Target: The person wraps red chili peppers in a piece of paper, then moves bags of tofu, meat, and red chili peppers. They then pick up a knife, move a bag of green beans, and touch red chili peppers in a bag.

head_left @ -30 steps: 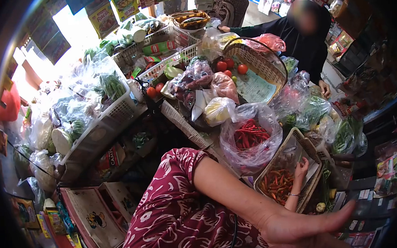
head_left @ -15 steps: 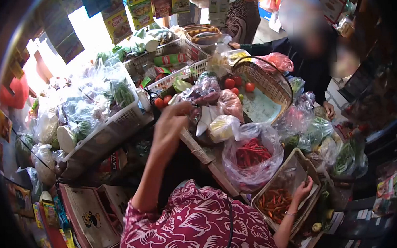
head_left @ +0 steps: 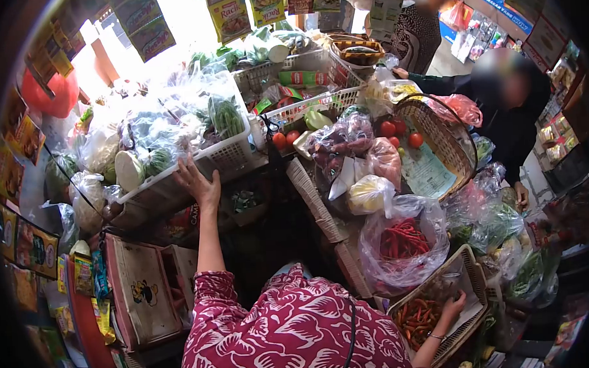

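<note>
My left hand (head_left: pixel 196 181) is raised with its fingers spread, at the front edge of the white crate (head_left: pixel 195 163) of bagged vegetables. Nothing shows in its grasp. At the lower right, my right hand (head_left: pixel 452 308) reaches into a basket (head_left: pixel 477 268) beside orange-red chilies (head_left: pixel 419 320). Its fingers look curled, and what they hold, if anything, is too small to name. A clear bag of red chilies (head_left: pixel 403 240) sits just above that basket. Farther up are a bag of yellow items (head_left: pixel 370 194) and bagged shallots (head_left: pixel 345 139).
A wicker basket (head_left: pixel 460 144) with a tall handle stands beside tomatoes (head_left: pixel 388 128). Two people stand across the stall, one in dark clothes (head_left: pixel 528 108), one in a patterned top (head_left: pixel 414 37). Sachets (head_left: pixel 228 19) hang above. A worn box (head_left: pixel 144 289) is at lower left.
My left hand has moved left from near the shallots to the white crate, its fingers now spread. My right hand stays in the chili basket. The view has turned somewhat to the left.
</note>
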A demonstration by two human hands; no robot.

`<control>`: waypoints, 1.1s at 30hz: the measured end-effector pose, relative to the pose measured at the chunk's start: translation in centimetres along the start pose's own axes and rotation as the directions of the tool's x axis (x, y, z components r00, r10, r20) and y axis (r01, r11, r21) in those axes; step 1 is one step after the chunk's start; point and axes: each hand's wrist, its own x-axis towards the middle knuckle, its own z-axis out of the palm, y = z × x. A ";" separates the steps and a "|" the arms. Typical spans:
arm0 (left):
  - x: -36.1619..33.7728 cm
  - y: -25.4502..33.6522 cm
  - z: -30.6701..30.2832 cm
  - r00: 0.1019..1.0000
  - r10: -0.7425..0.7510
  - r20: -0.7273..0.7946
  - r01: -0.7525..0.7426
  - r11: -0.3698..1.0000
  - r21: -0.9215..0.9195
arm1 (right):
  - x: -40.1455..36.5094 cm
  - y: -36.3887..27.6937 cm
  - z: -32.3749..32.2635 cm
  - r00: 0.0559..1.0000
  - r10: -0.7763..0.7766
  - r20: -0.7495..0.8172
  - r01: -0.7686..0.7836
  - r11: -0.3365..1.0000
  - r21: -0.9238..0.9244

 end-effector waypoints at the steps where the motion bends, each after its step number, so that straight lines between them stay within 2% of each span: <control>1: 0.0 0.3 0.0 1.000 0.005 -0.015 -0.004 1.000 0.011 | 0.0 -0.1 0.0 1.000 0.027 0.012 -0.028 0.999 0.037; 5: 0.1 1.3 0.5 0.999 -0.038 -0.005 0.038 0.996 0.084 | 0.3 1.2 -0.2 0.995 -0.049 -0.086 0.063 0.984 0.166; 7: 0.2 1.4 0.9 0.998 -0.059 -0.026 0.060 0.998 0.016 | 0.6 -0.2 -1.0 0.917 -0.089 -0.389 0.199 0.947 0.251; 9: 0.1 1.5 1.0 0.998 -0.055 -0.035 0.056 0.998 0.018 | 1.5 1.1 -0.6 0.919 -0.086 -0.385 0.205 0.938 0.279; 11: 0.1 1.5 0.8 0.998 -0.048 -0.041 0.049 0.999 0.020 | 2.5 4.3 1.2 0.979 -0.187 -0.079 0.202 0.938 0.282; 14: 0.2 1.6 0.7 0.998 -0.037 -0.040 0.038 0.999 0.008 | 1.7 3.2 1.3 0.983 -0.183 -0.030 0.185 0.959 0.215; 15: 0.1 1.5 0.5 0.999 -0.042 -0.029 0.042 0.999 -0.003 | 1.4 1.8 0.6 0.983 -0.182 -0.032 0.185 0.960 0.213; 17: 0.0 1.4 0.6 0.999 -0.048 -0.014 0.047 0.999 -0.019 | 0.9 -0.8 -1.3 0.978 -0.116 -0.173 0.169 0.929 0.330; 18: 0.0 1.3 0.7 0.999 -0.049 -0.011 0.049 0.999 -0.002 | 1.4 0.5 -0.8 0.953 -0.180 -0.243 0.253 0.915 0.314; 19: 0.0 1.2 0.8 0.999 -0.048 -0.008 0.048 0.999 0.014 | 1.2 -0.3 -1.3 0.954 -0.174 -0.246 0.248 0.918 0.311; 21: 0.1 1.3 1.0 0.999 -0.051 0.005 0.051 0.998 0.021 | 0.4 -2.7 -2.5 0.934 -0.028 -0.357 0.222 0.827 0.517; 23: 0.1 1.2 1.2 0.998 -0.054 0.018 0.054 0.998 0.030 | 0.7 -1.6 -2.3 0.943 0.005 -0.333 0.188 0.818 0.544; 25: 0.1 1.1 1.4 0.998 -0.064 0.029 0.061 0.993 0.100 | 1.2 -1.8 -2.5 0.999 -0.038 -0.034 0.050 0.879 0.474; 26: 0.0 1.1 1.5 0.998 -0.058 0.035 0.054 0.995 0.089 | 1.6 -0.7 -0.5 0.948 -0.300 -0.106 0.307 0.774 0.554; 27: -0.1 1.1 1.4 0.997 -0.065 0.041 0.061 0.995 0.083 | 1.2 -1.7 -0.7 0.913 -0.395 -0.100 0.398 0.812 0.427; 29: 0.3 1.3 1.3 0.997 -0.062 0.044 0.059 0.996 0.064 | -0.3 -5.7 -3.4 0.968 -0.235 -0.089 0.243 0.783 0.572; 30: 0.2 1.3 1.1 0.998 -0.049 0.038 0.047 0.997 0.063 | -0.1 -5.1 -3.3 0.969 -0.227 -0.095 0.240 0.788 0.568; 32: 0.0 0.9 1.3 0.999 -0.019 0.026 0.018 0.998 0.053 | 0.7 -3.1 -1.8 0.997 0.018 0.069 -0.051 0.857 0.513; 33: -0.1 0.7 1.5 1.000 -0.010 0.030 0.009 0.999 0.045 | 0.7 -2.5 -0.5 0.930 -0.352 -0.101 0.362 0.840 0.404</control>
